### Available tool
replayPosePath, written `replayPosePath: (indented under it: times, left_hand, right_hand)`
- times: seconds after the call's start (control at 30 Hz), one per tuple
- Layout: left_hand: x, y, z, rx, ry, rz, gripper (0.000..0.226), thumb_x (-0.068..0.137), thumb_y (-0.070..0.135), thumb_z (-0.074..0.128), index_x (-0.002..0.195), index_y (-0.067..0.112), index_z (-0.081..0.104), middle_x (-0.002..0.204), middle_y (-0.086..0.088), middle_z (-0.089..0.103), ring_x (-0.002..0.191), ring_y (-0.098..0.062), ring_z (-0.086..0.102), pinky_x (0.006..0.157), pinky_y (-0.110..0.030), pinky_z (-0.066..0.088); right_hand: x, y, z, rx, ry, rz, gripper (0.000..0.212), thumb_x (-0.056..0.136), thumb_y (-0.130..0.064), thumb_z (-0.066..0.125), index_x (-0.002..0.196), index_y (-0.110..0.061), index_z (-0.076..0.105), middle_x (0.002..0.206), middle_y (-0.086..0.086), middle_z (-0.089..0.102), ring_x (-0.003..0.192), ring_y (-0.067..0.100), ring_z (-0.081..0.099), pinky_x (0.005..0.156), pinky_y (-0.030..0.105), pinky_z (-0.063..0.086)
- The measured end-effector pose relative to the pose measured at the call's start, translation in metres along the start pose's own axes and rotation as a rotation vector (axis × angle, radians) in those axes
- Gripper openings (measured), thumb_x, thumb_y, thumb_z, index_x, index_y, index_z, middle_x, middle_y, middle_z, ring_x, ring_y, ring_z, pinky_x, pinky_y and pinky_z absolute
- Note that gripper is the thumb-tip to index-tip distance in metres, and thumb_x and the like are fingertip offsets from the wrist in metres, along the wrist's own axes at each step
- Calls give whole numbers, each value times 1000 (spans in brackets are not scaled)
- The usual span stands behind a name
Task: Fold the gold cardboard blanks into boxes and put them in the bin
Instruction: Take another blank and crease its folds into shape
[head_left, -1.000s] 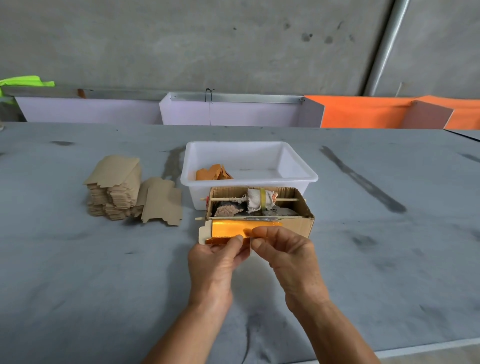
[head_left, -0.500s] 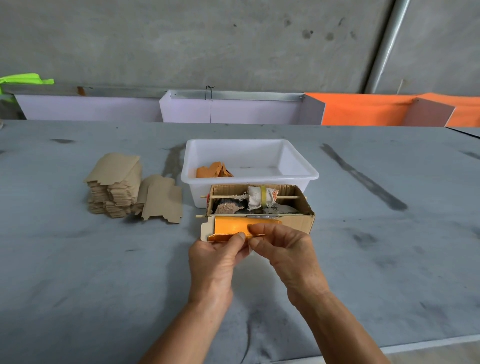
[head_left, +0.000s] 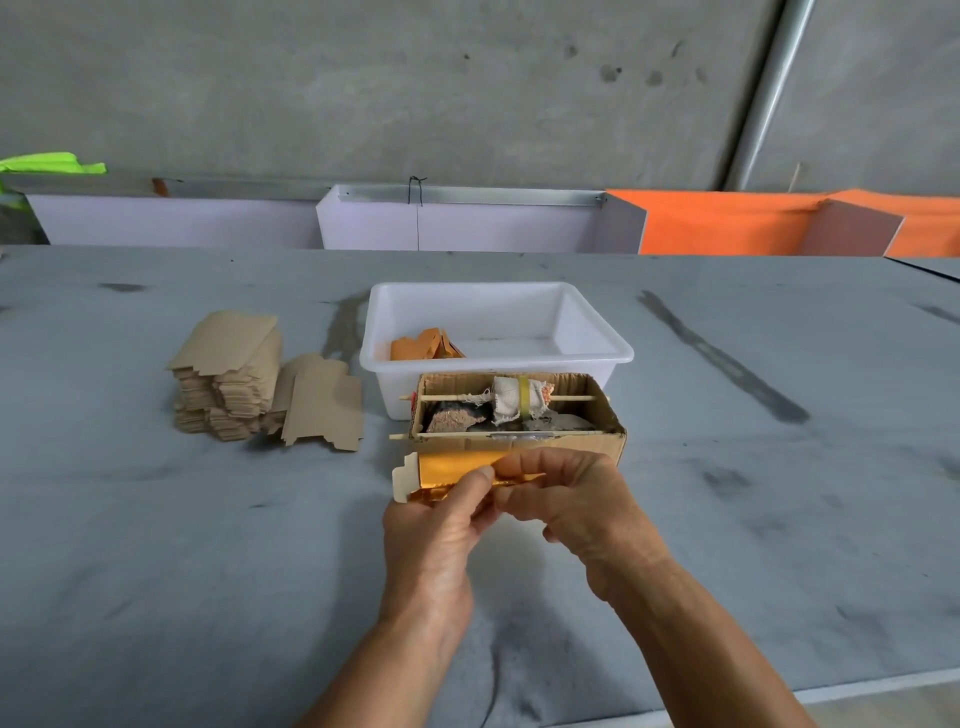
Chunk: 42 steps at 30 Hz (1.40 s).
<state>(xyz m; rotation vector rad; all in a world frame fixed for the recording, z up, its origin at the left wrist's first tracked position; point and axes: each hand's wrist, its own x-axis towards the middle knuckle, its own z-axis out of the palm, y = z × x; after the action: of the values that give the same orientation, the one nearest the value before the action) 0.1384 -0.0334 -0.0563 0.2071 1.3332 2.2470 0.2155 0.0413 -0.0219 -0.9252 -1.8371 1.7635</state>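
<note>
Over grey table (head_left: 208, 545): shiny gold cardboard blank (head_left: 457, 470), half-folded, is pinched by left hand (head_left: 436, 525) and right hand (head_left: 576, 499), thumbs on top.

- A workshop or packing area: bare grey concrete wall (head_left: 415, 88) with a metal pipe (head_left: 769, 93).
- Wide, scuffed grey tabletop (head_left: 156, 571) carrying a stack of flat brown cardboard blanks (head_left: 228, 384).

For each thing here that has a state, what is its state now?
gold blank: partly folded, held above the table by both hands
left hand: pinches the blank
right hand: pinches the blank
white bin: open, folded gold pieces inside
stack of blanks: flat, unfolded
cardboard box: open, rags inside
</note>
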Motion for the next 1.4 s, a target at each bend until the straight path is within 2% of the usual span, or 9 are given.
replayPosePath:
  times: [0.17, 0.27, 0.43, 0.57, 0.73, 0.97, 1.1, 1.27, 1.4]
  left_hand:
    - [1, -2, 3, -23, 130, -92, 12, 73, -9, 71, 76, 2, 67, 59, -6, 67, 47, -12, 62, 47, -22, 53]
    - [4, -3, 0, 0, 178, -150, 14, 69, -7, 76, 77, 0, 66, 65, -9, 66, 46, -11, 62, 45, -20, 52]
    - [10, -6, -2, -44, 234, -247, 35, 71, -3, 76, 104, -8, 64, 94, -20, 68, 67, -21, 65, 43, -19, 52]
    - [12, -7, 2, -80, 274, -255, 44, 73, -1, 75, 114, -7, 61, 105, -22, 67, 74, -24, 65, 43, -17, 51]
    - [13, -6, 7, -155, 282, -250, 37, 74, 0, 74, 109, -1, 62, 95, -16, 67, 68, -21, 64, 52, -23, 53]
    - [14, -1, 10, -171, 297, -253, 28, 71, 1, 77, 96, 3, 62, 85, -13, 67, 64, -22, 63, 62, -30, 52]
    - [16, 3, 10, -148, 277, -298, 22, 71, 2, 76, 85, 8, 61, 77, -7, 64, 54, -14, 55, 51, -25, 46]
    - [18, 6, 8, -105, 248, -310, 38, 71, 7, 77, 105, 10, 62, 93, -8, 66, 62, -14, 57, 50, -23, 42]
    - [20, 6, 8, -66, 245, -331, 37, 71, 7, 77, 103, 12, 60, 98, -9, 67, 65, -15, 58, 56, -26, 41]
  right_hand:
    - [-3, 1, 3, -31, -41, -2, 22, 75, 8, 70, 78, -14, 72, 52, -9, 64, 45, -5, 55, 40, 5, 36]
    - [-4, 6, 8, -75, -9, 12, 21, 74, 3, 73, 82, -17, 73, 64, -2, 68, 52, -1, 58, 44, 8, 38]
    - [-6, 19, 20, -257, 135, -58, 26, 75, -5, 73, 86, -27, 65, 80, 2, 71, 59, 6, 59, 51, 17, 44]
    - [-12, 27, 32, -348, 292, -178, 31, 77, -7, 70, 88, -34, 60, 72, -6, 71, 73, 8, 67, 74, 32, 55]
    - [-16, 33, 43, -175, 405, -189, 30, 76, -4, 73, 87, -29, 59, 64, -11, 70, 66, 2, 66, 71, 26, 54]
    - [-15, 38, 47, 296, 414, -73, 34, 74, 3, 75, 89, -21, 56, 68, -4, 73, 66, 5, 70, 64, 16, 50]
    - [-15, 37, 44, 576, 316, -29, 33, 73, 11, 72, 95, -7, 55, 63, 1, 72, 57, 5, 67, 49, 9, 46]
    - [-12, 40, 40, 606, 211, -84, 34, 72, 14, 70, 100, -2, 57, 67, 5, 72, 61, 10, 68, 57, 12, 51]
    - [-7, 42, 37, 504, 198, -190, 29, 71, 15, 71, 91, -3, 61, 69, 7, 71, 67, 15, 69, 64, 17, 52]
